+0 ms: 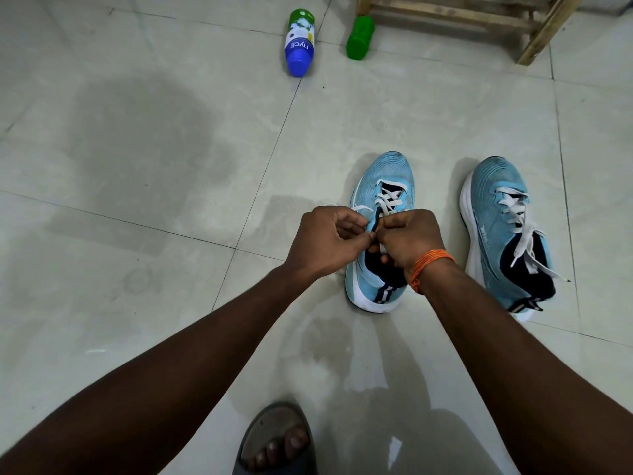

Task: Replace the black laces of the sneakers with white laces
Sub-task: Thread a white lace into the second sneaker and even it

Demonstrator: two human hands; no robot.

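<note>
Over the tongue of the light-blue sneaker (387,169) your two hands meet, knuckles nearly touching. Your left hand (325,240) pinches the white lace (392,202) between thumb and forefinger at the sneaker's left edge, and a short loop of lace shows just beyond that hand. Your right hand (407,238), with an orange thread band (433,262) at the wrist, is curled over the dark navy collar and holds a strip of the same lace under its fingers.

The sneaker stands upright on the pale tiled floor (171,166), toe pointing away from you. It has a ribbed knit toe, a white sole and a striped heel tab. Flat white lace crosses the upper eyelets over a dark tongue; the lower rows are hidden by your hands.

To the right of that sneaker, apart from it, stands its pair (493,176), already threaded in white, with loose lace ends (524,238) trailing over its collar. Well beyond the sneaker's toe lie a blue-capped Nycil bottle (299,42) and a green bottle (359,37), both on their sides, beside a wooden rack (479,15). Behind its heel, nearest you, your sandalled foot (277,440) shows.
</note>
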